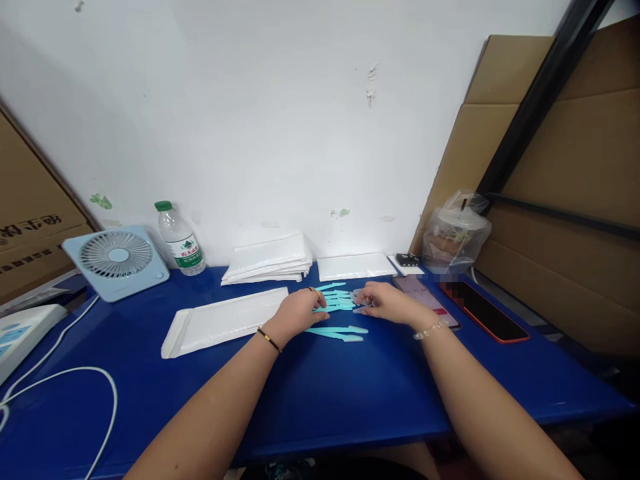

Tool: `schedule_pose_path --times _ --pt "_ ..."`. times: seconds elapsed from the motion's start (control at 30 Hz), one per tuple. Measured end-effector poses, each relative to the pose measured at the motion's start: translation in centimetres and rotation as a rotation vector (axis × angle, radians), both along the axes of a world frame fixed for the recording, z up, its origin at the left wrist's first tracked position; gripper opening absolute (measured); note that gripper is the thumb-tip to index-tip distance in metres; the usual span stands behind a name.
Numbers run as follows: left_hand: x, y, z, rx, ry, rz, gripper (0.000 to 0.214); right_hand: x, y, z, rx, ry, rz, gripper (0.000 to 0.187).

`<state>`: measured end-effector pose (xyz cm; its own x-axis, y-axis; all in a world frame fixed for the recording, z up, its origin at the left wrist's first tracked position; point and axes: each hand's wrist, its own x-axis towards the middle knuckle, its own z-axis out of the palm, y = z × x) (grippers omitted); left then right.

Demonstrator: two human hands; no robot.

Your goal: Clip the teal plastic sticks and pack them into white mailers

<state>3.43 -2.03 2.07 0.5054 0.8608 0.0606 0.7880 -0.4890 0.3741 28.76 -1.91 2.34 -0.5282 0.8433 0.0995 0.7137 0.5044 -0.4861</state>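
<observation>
Several slim turquoise plastic pieces (336, 301) lie in a row on the blue table (350, 393), with two more (340, 332) a little nearer me. My left hand (296, 312) rests curled at the left ends of the row, a ring on one finger. My right hand (384, 301) is at the right ends, its fingers pinched on one piece there. A flat white mailer bag (225, 321) lies just left of my left hand.
A stack of white mailers (269, 260) and a single one (354, 265) lie by the wall. A small blue fan (117, 260), a water bottle (180, 241), two phones (484, 311), a bagged drink cup (454, 235), white cables (60, 380) and cardboard boxes (565, 187) surround the area.
</observation>
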Motion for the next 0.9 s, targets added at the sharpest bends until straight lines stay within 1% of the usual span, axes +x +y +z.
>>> schedule_pose_path --times 0.03,0.1,0.2,0.3,0.5,0.6,0.8,0.9 --pt "0.0 0.1 -0.2 0.045 0.021 0.017 0.023 0.0 0.2 -0.2 0.024 -0.041 -0.008 0.012" --pt "0.1 0.3 -0.6 0.071 0.059 0.033 0.017 0.1 0.4 -0.6 0.021 -0.097 -0.003 0.008" --pt "0.1 0.4 -0.8 0.046 0.084 0.042 0.012 0.1 0.4 -0.8 -0.007 -0.116 -0.005 0.006" --pt "0.1 0.4 -0.6 0.03 0.081 0.046 0.011 0.1 0.3 -0.7 -0.022 -0.123 -0.031 0.006" --pt "0.0 0.3 -0.2 0.004 0.062 0.043 0.01 0.3 0.2 -0.4 0.001 -0.15 -0.078 0.006" --pt "0.0 0.3 -0.2 -0.02 0.043 0.048 0.01 0.1 0.0 -0.3 0.018 -0.153 -0.068 0.005" --pt "-0.1 0.2 0.2 -0.061 -0.051 0.049 0.013 -0.5 -0.2 0.0 0.046 -0.046 -0.02 0.01" --pt "-0.1 0.2 0.4 -0.062 -0.071 0.05 0.015 -0.3 -0.3 0.2 -0.037 0.046 -0.038 0.013"
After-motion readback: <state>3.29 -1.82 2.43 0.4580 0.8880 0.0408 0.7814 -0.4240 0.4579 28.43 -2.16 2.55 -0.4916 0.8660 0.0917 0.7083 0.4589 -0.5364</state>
